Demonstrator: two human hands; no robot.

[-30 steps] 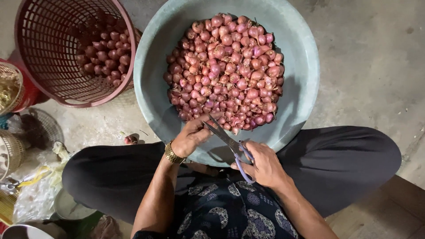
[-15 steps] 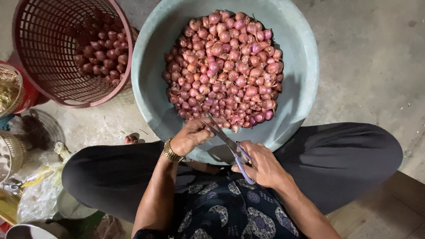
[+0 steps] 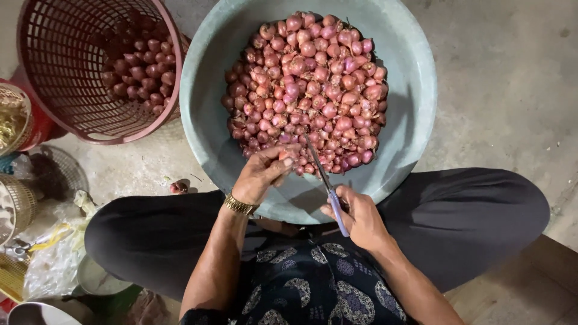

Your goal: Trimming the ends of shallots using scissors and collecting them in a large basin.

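Basin (image 3: pixel 409 96), grey-green and wide, sits on the floor between my knees, heaped with red shallots (image 3: pixel 307 84); tipping it with a knee would roll them across the concrete. Scissors (image 3: pixel 325 180) stand in my right hand (image 3: pixel 355 216), grip wrapped round the purple handles, blades together as far as I can tell and pointing close to my left hand (image 3: pixel 262 171), so a slip could nick a finger. That grip pinches one small shallot (image 3: pixel 284 157), glossy and papery, at the heap's near edge.

packages: crumpled clear plastic bags (image 3: pixel 51 265) | lower left, on floor
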